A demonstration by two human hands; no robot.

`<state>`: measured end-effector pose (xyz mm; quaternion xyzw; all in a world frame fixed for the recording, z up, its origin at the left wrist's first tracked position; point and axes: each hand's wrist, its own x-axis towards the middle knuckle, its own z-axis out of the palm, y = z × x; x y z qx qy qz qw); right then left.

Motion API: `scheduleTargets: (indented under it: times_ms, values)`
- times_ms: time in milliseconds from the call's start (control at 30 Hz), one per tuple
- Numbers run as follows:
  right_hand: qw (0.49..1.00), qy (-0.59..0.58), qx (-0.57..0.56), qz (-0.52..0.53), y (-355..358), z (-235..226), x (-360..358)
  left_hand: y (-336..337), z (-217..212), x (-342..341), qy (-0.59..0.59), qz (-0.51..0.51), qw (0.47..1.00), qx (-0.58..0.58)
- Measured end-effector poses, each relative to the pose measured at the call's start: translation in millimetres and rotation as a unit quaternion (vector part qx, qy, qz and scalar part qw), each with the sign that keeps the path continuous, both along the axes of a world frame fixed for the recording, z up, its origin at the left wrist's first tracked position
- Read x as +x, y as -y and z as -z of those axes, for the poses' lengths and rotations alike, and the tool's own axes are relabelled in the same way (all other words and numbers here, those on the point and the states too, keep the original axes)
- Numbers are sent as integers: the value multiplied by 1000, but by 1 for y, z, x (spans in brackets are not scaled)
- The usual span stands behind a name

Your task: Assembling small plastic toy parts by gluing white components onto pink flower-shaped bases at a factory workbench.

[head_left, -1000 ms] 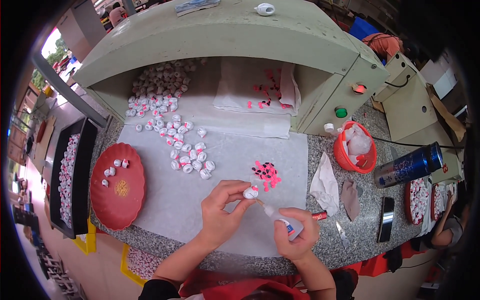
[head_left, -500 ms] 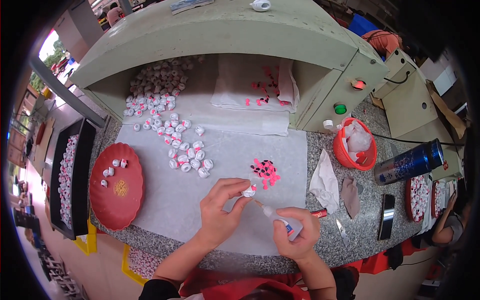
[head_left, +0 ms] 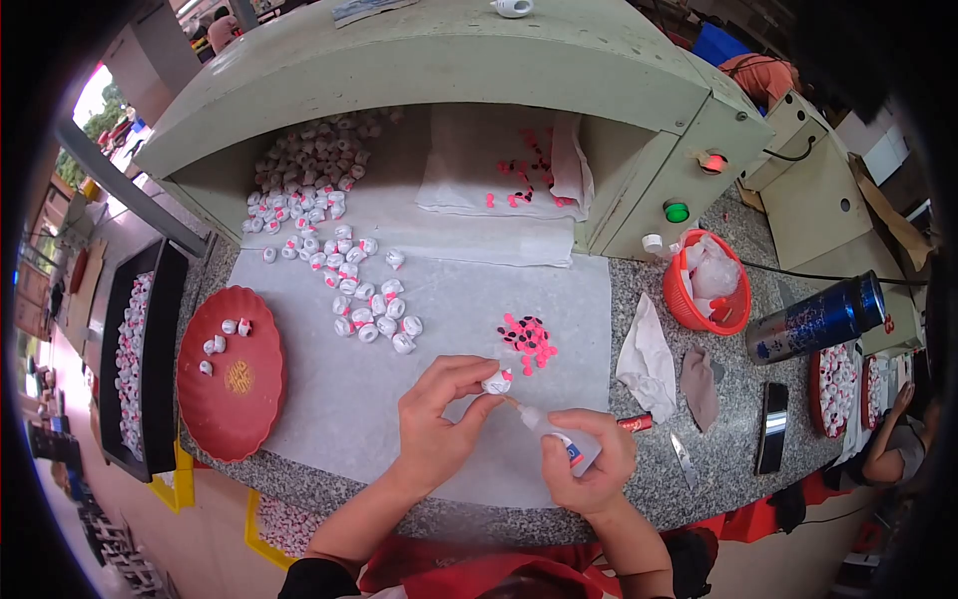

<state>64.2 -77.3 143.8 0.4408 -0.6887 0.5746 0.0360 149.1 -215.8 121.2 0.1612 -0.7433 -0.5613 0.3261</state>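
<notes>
White bead [head_left: 497, 381] in left grip [head_left: 439, 414].

A speckled granite counter [head_left: 649, 299] carried a white sheet [head_left: 449, 329]; a red plate [head_left: 232, 399], orange basket [head_left: 711, 299], blue flask [head_left: 818, 317] and phone [head_left: 771, 427] lay directly on it.

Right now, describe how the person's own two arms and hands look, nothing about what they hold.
Both forearms enter from the lower edge, bare. The left hand and right hand are bare too, with no gloves; no rings or watch can be made out. A dark sleeve edge shows near the left elbow, above red clothing.
</notes>
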Motion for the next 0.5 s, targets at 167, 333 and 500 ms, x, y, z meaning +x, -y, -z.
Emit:
scheduleTargets:
  times_ms: [167,333,500]
  values:
    - [1000,-15,-4,0,1,0,-1,0,1,0,-1,1,1000,-4]
    - [1000,-11,-10,-2,1,1,-1,0,0,0,6,3,1000,-7]
    - [1000,-10,7,-11,0,-2,-1,1,0,0,12,0,1000,-7]
